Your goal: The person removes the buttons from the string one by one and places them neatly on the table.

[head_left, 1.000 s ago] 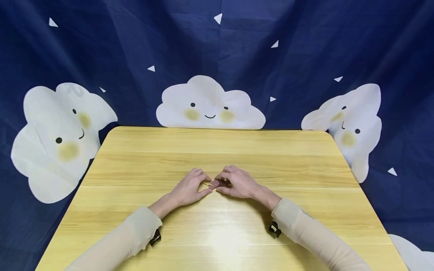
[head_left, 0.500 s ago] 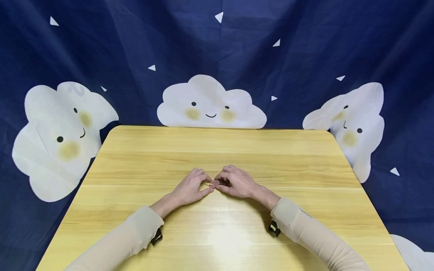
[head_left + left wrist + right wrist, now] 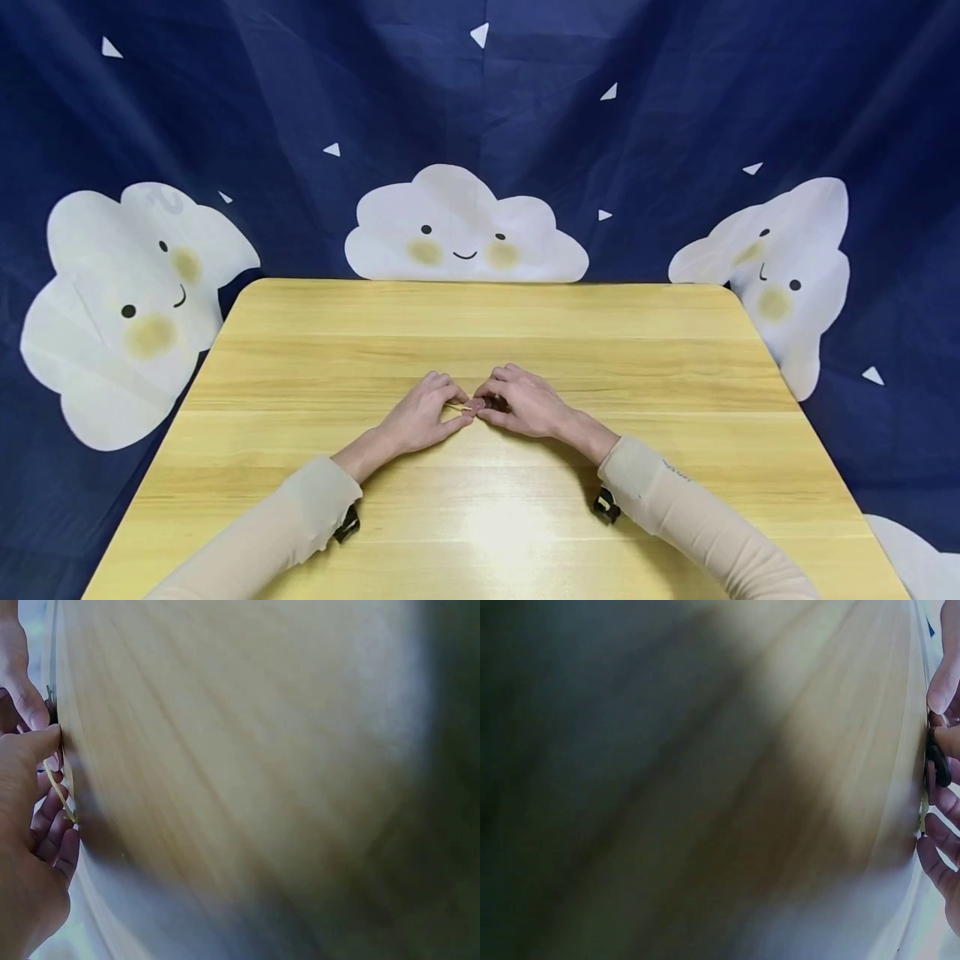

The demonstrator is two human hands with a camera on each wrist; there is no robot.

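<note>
Near the middle of the table a small reddish-brown piece (image 3: 474, 407) sits between both hands; its exact kind cannot be made out. A thin yellow strand (image 3: 456, 407) runs from it into the palm side of my left hand (image 3: 422, 414). That hand's thumb and forefinger pinch the piece's left end; the strand (image 3: 58, 789) shows under the fingers in the left wrist view. My right hand (image 3: 531, 405) grips the other end, its fingers covering much of it. In the right wrist view a dark, glossy part (image 3: 938, 761) shows by the fingers.
The light wooden table (image 3: 480, 333) extends around both hands. Behind it hangs a dark blue cloth (image 3: 300, 83) printed with white clouds. Black wrist devices (image 3: 606, 505) sit under both sleeves, and a bright glare lies on the near tabletop.
Both hands stay nearly in place around the small piece. The right fingertips have closed slightly over it, so less of its dark part shows. The head view shifts a little.
</note>
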